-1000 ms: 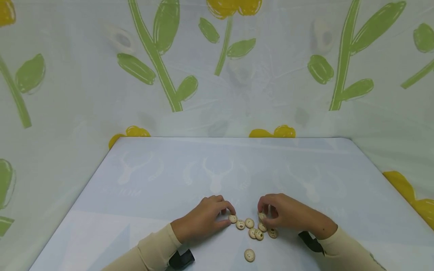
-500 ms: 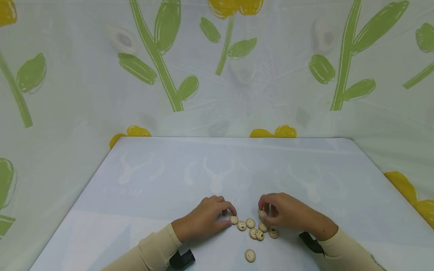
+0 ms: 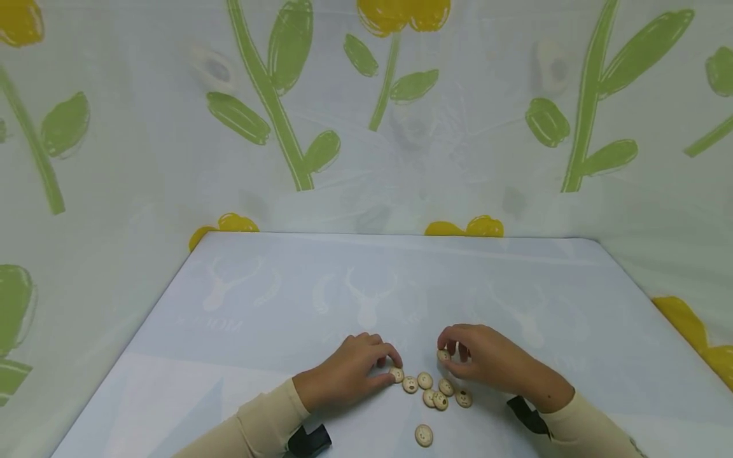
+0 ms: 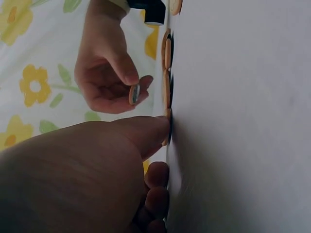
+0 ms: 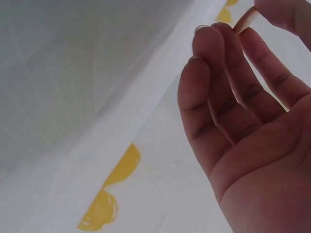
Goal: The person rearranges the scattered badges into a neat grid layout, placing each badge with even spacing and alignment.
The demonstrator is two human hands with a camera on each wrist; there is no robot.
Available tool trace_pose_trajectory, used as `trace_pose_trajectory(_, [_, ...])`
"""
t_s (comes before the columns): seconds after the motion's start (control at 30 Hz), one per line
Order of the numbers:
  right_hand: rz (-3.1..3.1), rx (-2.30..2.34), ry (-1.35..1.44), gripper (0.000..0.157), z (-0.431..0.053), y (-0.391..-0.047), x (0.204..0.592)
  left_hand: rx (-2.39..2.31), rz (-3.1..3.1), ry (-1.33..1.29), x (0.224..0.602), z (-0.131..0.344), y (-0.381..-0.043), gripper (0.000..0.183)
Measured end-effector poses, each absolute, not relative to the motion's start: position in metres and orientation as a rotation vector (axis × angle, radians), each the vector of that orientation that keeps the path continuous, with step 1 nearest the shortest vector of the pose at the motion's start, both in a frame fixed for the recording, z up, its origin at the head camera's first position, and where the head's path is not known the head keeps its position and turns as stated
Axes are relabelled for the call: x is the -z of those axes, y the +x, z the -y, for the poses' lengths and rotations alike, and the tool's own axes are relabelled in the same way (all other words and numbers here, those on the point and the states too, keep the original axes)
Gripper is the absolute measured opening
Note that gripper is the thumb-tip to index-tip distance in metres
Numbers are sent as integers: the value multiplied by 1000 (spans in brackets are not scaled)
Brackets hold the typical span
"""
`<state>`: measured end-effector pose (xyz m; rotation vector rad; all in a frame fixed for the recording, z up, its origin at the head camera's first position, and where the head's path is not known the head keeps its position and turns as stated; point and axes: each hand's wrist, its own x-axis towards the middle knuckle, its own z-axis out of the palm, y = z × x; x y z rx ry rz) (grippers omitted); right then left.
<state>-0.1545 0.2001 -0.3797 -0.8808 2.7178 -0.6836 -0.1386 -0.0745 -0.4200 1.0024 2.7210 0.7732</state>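
Note:
My left hand (image 3: 349, 374) rests on the table with thumb and index finger at the edges of a small round wooden face disc (image 3: 396, 374). In the left wrist view its thumb presses close to the tabletop. My right hand (image 3: 494, 358) pinches another wooden disc (image 3: 443, 355) between thumb and fingertips. That raised disc (image 4: 134, 94) is tilted on edge and clear of the table in the left wrist view; only its rim (image 5: 245, 20) shows in the right wrist view. Between the hands lie several more discs with printed faces, among them one disc (image 3: 440, 401) overlapping its neighbour.
A single disc (image 3: 424, 435) lies apart, nearer the front. The pale table (image 3: 275, 292) stretches away to a cloth backdrop (image 3: 458, 146) with green stems and yellow flowers. Black wrist straps (image 3: 309, 440) sit below both sleeves.
My right hand has lifted its disc up and slightly away from the group. My left hand keeps its place at its disc. The head view has shifted slightly.

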Motion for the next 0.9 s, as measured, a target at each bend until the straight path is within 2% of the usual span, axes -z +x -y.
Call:
trace_pose_trajectory(0.2, [-2743, 735, -949, 10, -199, -156, 380, -770, -2721, 1004, 422, 73, -139, 13])
trace_pose_trajectory(0.67, [-2793, 650, -941, 10, -189, -170, 374, -765, -2718, 976, 422, 74, -139, 14])
trace_pose_trajectory(0.9, [-2777, 762, -929, 9, -183, -178, 376, -766, -2721, 979, 420, 74, -138, 13])
